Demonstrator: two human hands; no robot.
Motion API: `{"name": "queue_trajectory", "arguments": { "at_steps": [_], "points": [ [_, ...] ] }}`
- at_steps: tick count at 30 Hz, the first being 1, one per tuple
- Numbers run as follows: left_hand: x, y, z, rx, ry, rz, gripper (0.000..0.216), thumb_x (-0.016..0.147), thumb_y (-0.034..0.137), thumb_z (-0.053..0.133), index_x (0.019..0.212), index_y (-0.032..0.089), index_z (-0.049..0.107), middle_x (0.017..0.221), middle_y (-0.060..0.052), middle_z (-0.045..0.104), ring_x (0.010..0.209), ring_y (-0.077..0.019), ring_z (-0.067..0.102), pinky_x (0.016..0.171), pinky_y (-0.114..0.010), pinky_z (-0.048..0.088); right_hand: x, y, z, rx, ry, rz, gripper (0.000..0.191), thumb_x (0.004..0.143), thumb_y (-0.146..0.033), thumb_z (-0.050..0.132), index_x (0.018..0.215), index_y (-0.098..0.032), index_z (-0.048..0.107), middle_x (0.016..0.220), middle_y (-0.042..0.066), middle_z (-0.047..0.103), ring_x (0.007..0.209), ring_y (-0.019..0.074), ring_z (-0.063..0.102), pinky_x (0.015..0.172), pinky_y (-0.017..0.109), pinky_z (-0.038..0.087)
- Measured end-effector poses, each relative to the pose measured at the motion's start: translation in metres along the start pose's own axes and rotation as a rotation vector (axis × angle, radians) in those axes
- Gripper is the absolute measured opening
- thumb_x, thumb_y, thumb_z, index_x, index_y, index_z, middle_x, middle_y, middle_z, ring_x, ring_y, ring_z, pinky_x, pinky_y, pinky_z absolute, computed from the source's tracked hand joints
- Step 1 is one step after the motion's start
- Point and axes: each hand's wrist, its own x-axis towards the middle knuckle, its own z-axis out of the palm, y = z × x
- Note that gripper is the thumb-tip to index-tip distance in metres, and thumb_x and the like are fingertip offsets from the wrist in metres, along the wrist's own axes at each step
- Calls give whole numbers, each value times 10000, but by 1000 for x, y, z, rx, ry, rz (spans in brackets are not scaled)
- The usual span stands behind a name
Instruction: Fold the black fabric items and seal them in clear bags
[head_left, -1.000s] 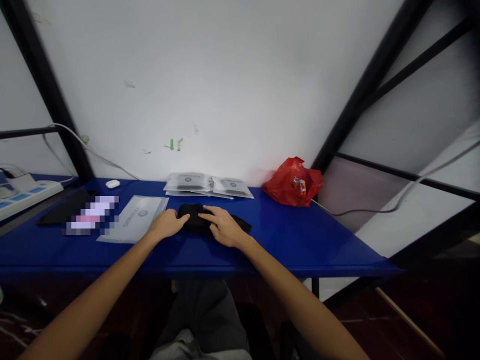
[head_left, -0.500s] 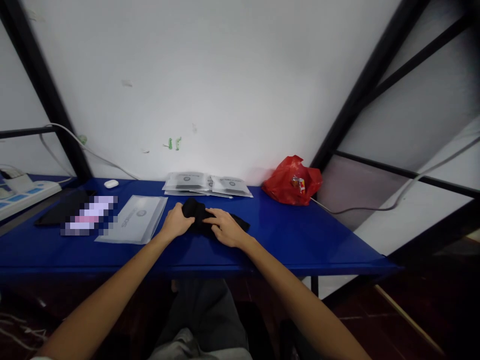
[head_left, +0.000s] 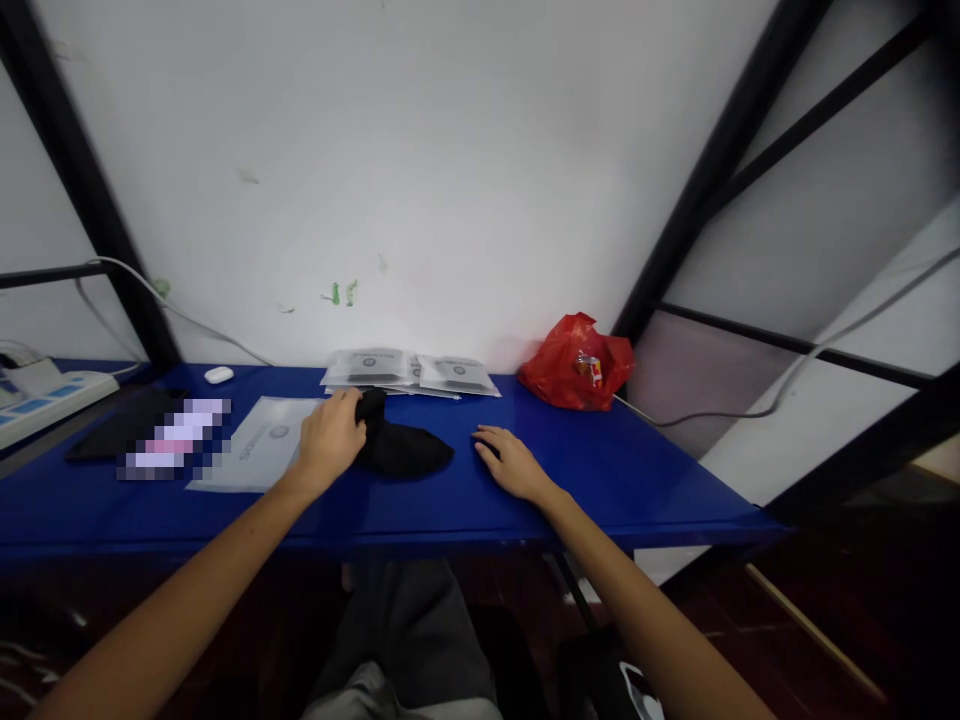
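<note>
A black sock (head_left: pixel 409 450) lies on the blue table, its narrower end pointing right. My left hand (head_left: pixel 334 432) is closed on the bunched left end of the sock, the fingertips partly hidden. To the right of the sock, my right hand (head_left: pixel 512 462) rests low over the tabletop, apart from the cloth, its fingers stretched out and holding nothing. Beside my left hand lies a flat, frosted plastic bag (head_left: pixel 259 440) with dark print, its right edge covered by that hand.
Several filled frosted bags (head_left: pixel 375 367) are stacked against the wall. A red plastic bag (head_left: pixel 574 365) stands at the back right. On the left are a white earbud case (head_left: pixel 219 375), a blurred phone (head_left: pixel 176 440), a black flat object (head_left: pixel 112 430) and a power strip (head_left: pixel 56 400).
My right hand has come off the sock and moved right. My left hand has shifted left with its end of the sock, which now lies more stretched out.
</note>
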Motion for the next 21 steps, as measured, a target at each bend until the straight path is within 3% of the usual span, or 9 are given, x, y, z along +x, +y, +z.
{"name": "queue_trajectory", "arguments": {
  "at_steps": [7, 10, 13, 16, 19, 21],
  "points": [
    [-20, 57, 3, 227, 46, 287, 323, 811, 38, 442, 1104, 122, 549, 997, -126, 593, 940, -268, 570, 717, -365, 454, 0, -3, 3, 13, 26, -14, 372, 915, -317, 412, 1174, -139, 612, 1267, 155, 580, 1202, 248, 512, 1030, 430, 384],
    [-33, 72, 12, 132, 19, 521, 421, 860, 189, 499, 1272, 119, 449, 1060, -122, 592, 961, -266, 555, 777, -384, 439, -1, -2, 3, 28, 27, 0, 365, 914, -318, 415, 1173, -150, 610, 1279, 148, 572, 1209, 246, 504, 1022, 431, 390],
    [-40, 70, 17, -57, -75, 688, 484, 886, 358, 497, 1317, 157, 408, 1123, -99, 591, 995, -247, 541, 830, -381, 432, -2, -3, 3, 35, 27, 9, 360, 913, -320, 416, 1167, -158, 612, 1285, 142, 569, 1208, 245, 505, 1020, 434, 392],
    [-39, 55, 18, -217, -77, 689, 372, 916, 349, 439, 1249, 188, 480, 1160, -83, 585, 1036, -226, 524, 889, -367, 419, -2, -3, 2, 47, 44, 3, 365, 915, -318, 410, 1169, -147, 607, 1275, 147, 575, 1201, 244, 512, 1025, 437, 390],
    [-34, 39, 20, -283, -6, 569, 310, 932, 291, 384, 1178, 195, 547, 1153, -81, 587, 1034, -220, 523, 919, -383, 412, -1, -8, 0, 93, 88, -17, 365, 915, -312, 404, 1164, -141, 609, 1255, 149, 589, 1190, 242, 523, 1030, 439, 387],
    [-32, 31, 22, -277, -24, 526, 299, 930, 280, 383, 1135, 202, 587, 1116, -75, 599, 1018, -218, 531, 922, -389, 415, 1, -16, -2, 148, 124, -48, 353, 915, -308, 401, 1153, -162, 617, 1244, 133, 601, 1183, 235, 529, 1034, 444, 384]
  ]
}}
